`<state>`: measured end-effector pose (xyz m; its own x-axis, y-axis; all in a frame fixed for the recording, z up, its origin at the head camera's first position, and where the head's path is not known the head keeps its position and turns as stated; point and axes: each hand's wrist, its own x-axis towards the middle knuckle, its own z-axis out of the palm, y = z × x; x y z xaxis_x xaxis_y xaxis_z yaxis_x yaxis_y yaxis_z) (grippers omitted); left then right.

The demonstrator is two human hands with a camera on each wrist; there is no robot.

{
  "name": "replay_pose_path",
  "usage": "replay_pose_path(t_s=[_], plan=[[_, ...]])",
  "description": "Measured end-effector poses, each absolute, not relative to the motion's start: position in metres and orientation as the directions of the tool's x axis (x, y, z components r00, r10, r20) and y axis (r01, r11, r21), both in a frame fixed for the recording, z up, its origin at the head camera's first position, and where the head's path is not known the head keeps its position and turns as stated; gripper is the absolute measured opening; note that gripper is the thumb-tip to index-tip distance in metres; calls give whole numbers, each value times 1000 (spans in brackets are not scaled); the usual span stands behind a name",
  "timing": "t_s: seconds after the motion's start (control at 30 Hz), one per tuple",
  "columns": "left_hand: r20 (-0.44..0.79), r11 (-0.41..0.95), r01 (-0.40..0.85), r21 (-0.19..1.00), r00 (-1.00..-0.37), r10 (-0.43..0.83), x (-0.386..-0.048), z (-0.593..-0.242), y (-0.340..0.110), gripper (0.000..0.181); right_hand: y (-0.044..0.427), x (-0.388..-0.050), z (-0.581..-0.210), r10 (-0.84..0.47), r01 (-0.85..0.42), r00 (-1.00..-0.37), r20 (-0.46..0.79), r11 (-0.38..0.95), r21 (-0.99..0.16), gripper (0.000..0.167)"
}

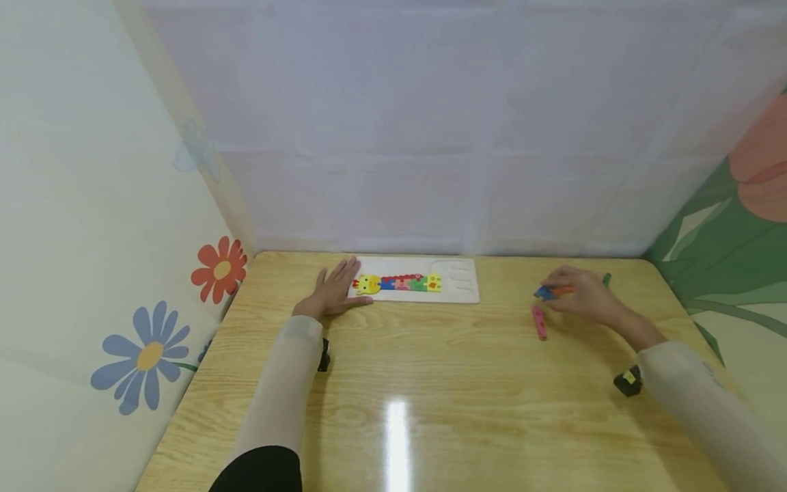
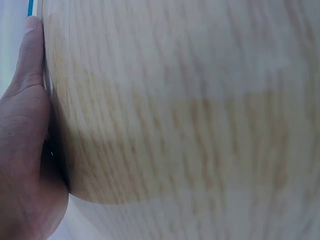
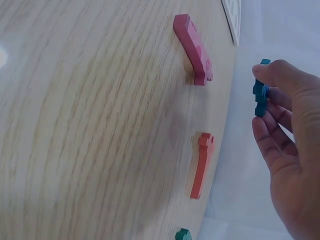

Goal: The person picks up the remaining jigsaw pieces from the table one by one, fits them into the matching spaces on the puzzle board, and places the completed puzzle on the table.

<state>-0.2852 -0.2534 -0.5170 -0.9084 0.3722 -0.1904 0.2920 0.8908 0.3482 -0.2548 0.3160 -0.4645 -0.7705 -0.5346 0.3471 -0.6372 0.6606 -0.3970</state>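
Note:
My left hand [image 1: 338,290] rests with spread fingers on the left end of a white puzzle board [image 1: 458,294]. A giraffe of coloured pieces, with a yellow head [image 1: 370,284], lies in the board, and empty outlines show at its right end. My right hand [image 1: 581,294] pinches a blue piece [image 1: 543,293] between thumb and fingers, above the table at the right; the right wrist view shows this piece [image 3: 260,90] held clear of the surface. Beneath the hand lies an orange piece [image 3: 201,167], and nearer me a pink piece [image 1: 539,322].
A green piece [image 1: 606,279] lies beyond my right hand, partly hidden. The wooden table [image 1: 430,369] ends at a white back wall. Flower-printed panels stand at both sides. The board's corner [image 3: 234,20] shows at the top of the right wrist view.

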Motion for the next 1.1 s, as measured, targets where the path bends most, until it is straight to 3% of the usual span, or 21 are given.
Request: replay_pose_path(t_s=[0.37, 0.73, 1.1], plan=[[-189, 886, 286, 365, -909, 371, -279, -503, -247, 113, 300, -269, -468, -580, -672, -740, 341, 645, -363, 38], [-191, 895, 275, 351, -915, 356, -288, -523, -256, 114, 285, -277, -467, -615, -725, -689, 384, 601, -338, 37], [-188, 886, 275, 372, -913, 362, -288, -521, -255, 111, 271, -284, -468, -619, -717, -697, 362, 593, -367, 36]])
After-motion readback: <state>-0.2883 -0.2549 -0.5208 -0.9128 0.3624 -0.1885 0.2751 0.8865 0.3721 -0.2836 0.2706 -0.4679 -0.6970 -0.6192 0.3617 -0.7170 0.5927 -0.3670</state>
